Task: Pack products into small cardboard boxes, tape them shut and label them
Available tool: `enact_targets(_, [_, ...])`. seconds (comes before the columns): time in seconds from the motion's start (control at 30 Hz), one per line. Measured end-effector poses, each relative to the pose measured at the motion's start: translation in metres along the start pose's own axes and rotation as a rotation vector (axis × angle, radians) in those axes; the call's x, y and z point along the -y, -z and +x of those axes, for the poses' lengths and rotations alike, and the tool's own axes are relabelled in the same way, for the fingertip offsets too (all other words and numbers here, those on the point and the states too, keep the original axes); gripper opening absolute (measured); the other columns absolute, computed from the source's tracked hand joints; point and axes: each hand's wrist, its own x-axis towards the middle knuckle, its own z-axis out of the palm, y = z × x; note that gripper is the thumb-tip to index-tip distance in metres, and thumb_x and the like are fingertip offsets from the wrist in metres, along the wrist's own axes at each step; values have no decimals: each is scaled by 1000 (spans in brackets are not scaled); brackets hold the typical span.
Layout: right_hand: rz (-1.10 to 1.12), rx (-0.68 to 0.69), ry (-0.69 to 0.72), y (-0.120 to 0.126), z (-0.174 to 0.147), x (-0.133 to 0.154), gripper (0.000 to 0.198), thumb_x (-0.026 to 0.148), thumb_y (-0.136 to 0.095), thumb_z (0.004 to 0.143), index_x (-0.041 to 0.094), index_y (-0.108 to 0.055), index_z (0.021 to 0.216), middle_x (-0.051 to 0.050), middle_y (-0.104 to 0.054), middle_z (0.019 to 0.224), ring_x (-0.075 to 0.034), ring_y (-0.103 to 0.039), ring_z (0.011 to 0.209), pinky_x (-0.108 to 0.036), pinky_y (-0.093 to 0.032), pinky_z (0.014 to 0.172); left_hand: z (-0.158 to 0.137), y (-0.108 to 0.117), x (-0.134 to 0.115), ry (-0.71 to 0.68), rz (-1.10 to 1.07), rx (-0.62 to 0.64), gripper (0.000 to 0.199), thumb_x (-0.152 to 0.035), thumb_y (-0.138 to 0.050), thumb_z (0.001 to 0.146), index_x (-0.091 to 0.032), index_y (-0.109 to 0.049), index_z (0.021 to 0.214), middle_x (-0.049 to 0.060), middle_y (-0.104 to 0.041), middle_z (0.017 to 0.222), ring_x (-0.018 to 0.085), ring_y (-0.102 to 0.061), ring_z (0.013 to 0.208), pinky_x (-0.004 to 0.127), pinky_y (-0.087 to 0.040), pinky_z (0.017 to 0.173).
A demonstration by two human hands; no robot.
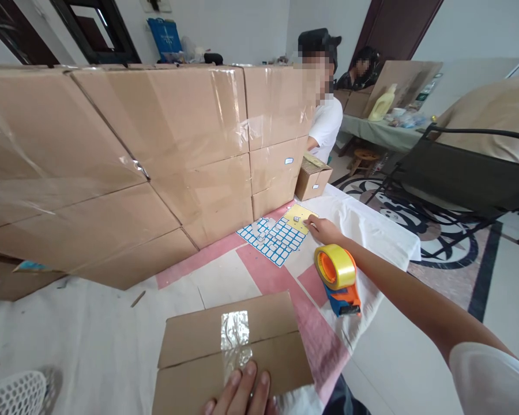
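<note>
My left hand (244, 392) lies on top of a small cardboard box (194, 335) at the bottom of the view, fingers stretched out beside a strip of clear tape (234, 331) over its seam. Reaching forward, my right hand (324, 229) has its fingers drawn together at the edge of a yellow backing sheet (294, 214). What lies between those fingertips is too small to make out. Blue-bordered white labels (281, 242) spread beside the yellow sheet, with loose pieces on top. A tape dispenser (339, 276) with a yellow roll stands below my right forearm.
Stacked cardboard boxes (190, 132) form a wall across the table's far side. A smaller labelled box (312, 177) sits at its right end, near a person in a white shirt (328, 124). A white perforated basket (15, 395) is at lower left; a folding chair (471, 167) stands right.
</note>
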Motion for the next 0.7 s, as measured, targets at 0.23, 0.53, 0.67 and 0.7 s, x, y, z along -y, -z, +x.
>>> enact_targets(0.23, [366,-92,-54,4,-2,-2,14,33,-58,91,20,-59,90,-9,-73,116,-9,-59,54,-23,-49,50,2,-4,-1,29,60,-54,26,-34,-49,95,-34,-75,100,-1,-74,71,20,-64,87,35,-32,110])
enact_targets(0.53, [582,-193,-200,7,10,10,18,28,-74,80,18,-60,77,-3,-67,69,-15,-67,62,-25,-56,56,25,3,-16,193,-6,34,23,-23,-54,93,-26,-74,82,2,-74,73,18,-59,79,34,-28,115])
enact_targets(0.67, [641,-221,-265,12,12,12,26,31,-80,77,18,-57,74,-3,-66,71,-15,-69,58,-22,-50,47,23,-3,-4,20,4,-61,25,-25,-53,92,-28,-74,78,0,-73,68,17,-57,73,35,-30,116])
enact_targets(0.7, [657,-223,-274,16,11,13,28,32,-81,76,18,-57,74,-4,-67,71,-15,-69,58,-21,-49,46,22,-3,-2,23,10,-49,25,-25,-53,91,-29,-74,78,0,-73,68,18,-57,72,35,-30,116])
